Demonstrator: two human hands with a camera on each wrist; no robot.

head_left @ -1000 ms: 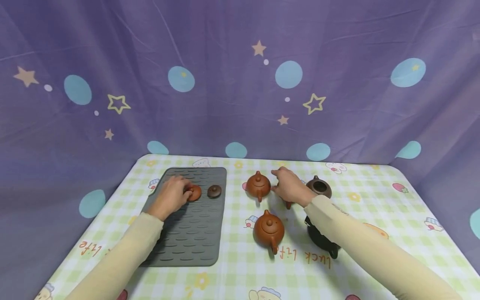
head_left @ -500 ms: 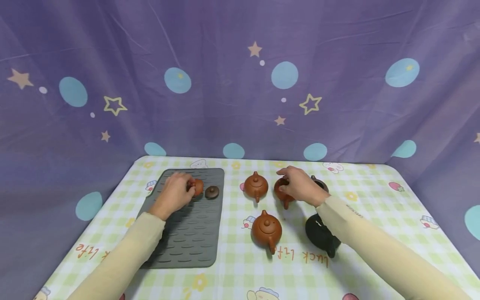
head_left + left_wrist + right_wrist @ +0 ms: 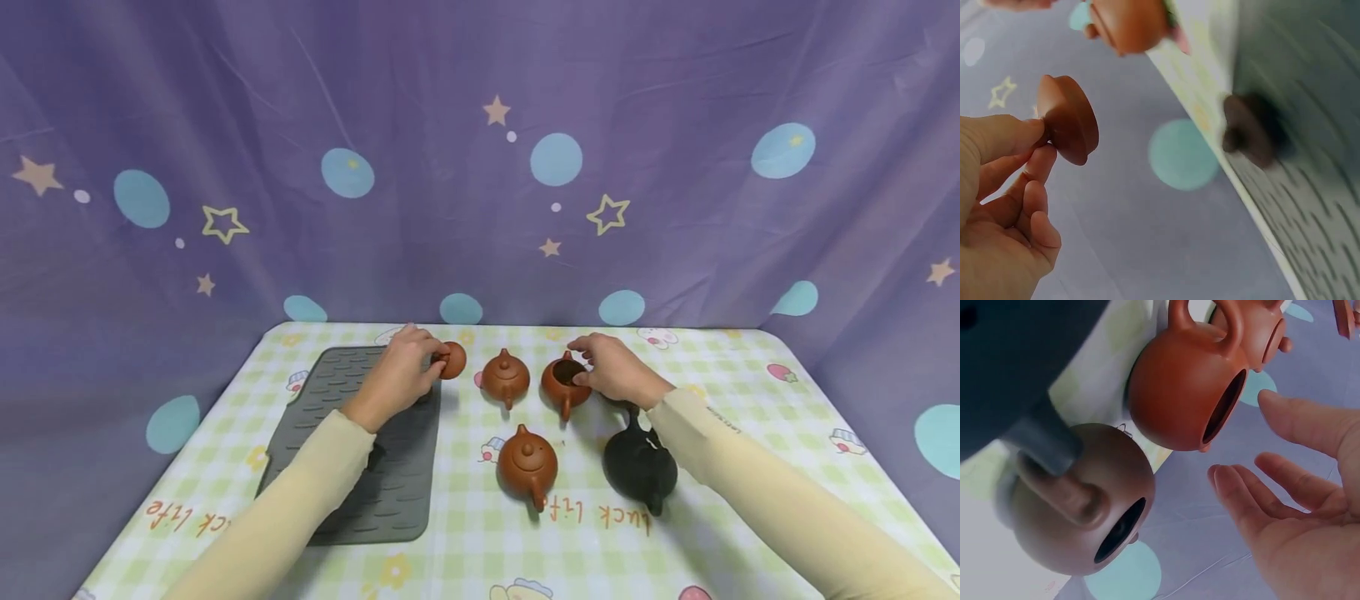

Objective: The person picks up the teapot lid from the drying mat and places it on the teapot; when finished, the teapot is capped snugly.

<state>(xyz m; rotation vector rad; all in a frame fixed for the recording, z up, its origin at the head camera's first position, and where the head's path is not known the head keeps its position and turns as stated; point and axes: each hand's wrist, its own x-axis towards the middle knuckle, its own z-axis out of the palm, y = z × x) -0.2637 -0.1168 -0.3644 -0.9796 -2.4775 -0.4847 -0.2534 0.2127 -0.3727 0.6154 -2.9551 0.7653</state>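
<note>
My left hand (image 3: 401, 371) pinches an orange-brown teapot lid (image 3: 453, 360) by its knob, held in the air past the mat's right edge. In the left wrist view the lid (image 3: 1069, 122) is tilted on its side between thumb and finger. My right hand (image 3: 617, 371), fingers loosely spread, is beside a lidless orange-brown teapot (image 3: 555, 396). The right wrist view shows a gap between the fingertips and that teapot (image 3: 1172, 387). Below the right hand, a lidless dark brown teapot (image 3: 1097, 481) is mostly hidden in the head view.
A grey ridged mat (image 3: 390, 500) lies at left, bearing a dark brown lid (image 3: 1250, 131). Two lidded orange-brown teapots, one at the back (image 3: 506, 377) and one in front (image 3: 527, 462), stand in the middle. A black teapot (image 3: 637, 467) is near my right forearm.
My left hand has lifted the orange-brown lid off the mat and carried it right. My right hand has shifted slightly right, uncovering the lidless teapot's opening.
</note>
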